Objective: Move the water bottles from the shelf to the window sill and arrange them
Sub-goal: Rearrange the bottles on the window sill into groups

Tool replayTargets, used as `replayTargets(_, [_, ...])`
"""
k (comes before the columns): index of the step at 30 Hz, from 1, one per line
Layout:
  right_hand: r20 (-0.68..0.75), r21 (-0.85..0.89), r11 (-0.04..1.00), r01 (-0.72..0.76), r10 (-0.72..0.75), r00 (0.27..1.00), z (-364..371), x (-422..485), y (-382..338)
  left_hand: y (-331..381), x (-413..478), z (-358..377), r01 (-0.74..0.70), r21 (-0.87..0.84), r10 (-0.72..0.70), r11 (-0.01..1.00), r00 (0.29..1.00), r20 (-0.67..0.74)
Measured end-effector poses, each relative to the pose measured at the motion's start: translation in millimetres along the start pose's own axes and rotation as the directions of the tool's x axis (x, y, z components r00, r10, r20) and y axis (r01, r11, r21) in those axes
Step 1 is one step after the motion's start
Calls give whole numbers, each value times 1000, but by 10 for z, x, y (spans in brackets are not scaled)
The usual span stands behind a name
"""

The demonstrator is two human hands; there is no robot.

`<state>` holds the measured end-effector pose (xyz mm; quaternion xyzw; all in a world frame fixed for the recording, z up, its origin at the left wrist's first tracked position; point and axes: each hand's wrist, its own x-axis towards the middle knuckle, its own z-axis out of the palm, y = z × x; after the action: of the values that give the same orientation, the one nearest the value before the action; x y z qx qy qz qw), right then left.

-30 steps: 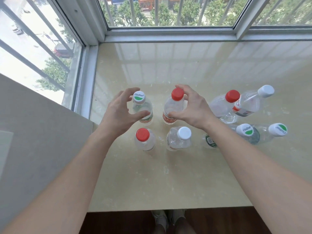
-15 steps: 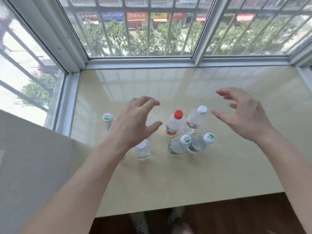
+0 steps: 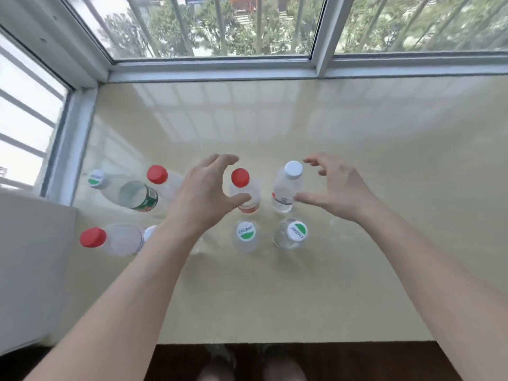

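While the bottles (image 3: 246, 232) stand on the sill (image 3: 384, 215), the left hand (image 3: 203, 196) arches with spread fingers around a red-capped bottle (image 3: 240, 177) and the right hand (image 3: 338, 188) does so beside a white-capped bottle (image 3: 286, 191); neither hand grips its bottle yet.

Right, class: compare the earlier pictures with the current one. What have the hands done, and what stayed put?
Both hands let go of the back-left pair of bottles, lifted open and shifted right. The left hand now curves round the middle red-capped bottle, the right hand round the white-capped bottle, neither clearly gripping. All bottles stayed standing on the window sill.
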<state>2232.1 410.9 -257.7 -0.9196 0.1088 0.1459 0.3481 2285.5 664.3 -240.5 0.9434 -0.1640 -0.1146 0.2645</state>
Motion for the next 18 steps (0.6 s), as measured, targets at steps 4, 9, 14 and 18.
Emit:
replayTargets(4, [-66,68,996,-56,60,996,288,183,-35,-17,49,220,83,-109,-82,991,996,17])
replayTargets(9, [-171,82,993,-82,95,981,469,290,-140,-53,130,352,189,-266,-186,945,982,39])
replayTargets(14, [-155,112,994,-14,32,987,490,333,-61,-88,176,374,187,-297,-180,937,982,48])
replayTargets(18, [-60,141,984,114,-106,993,404,357,60,-120,204,382,186,-307,-191,933,982,13])
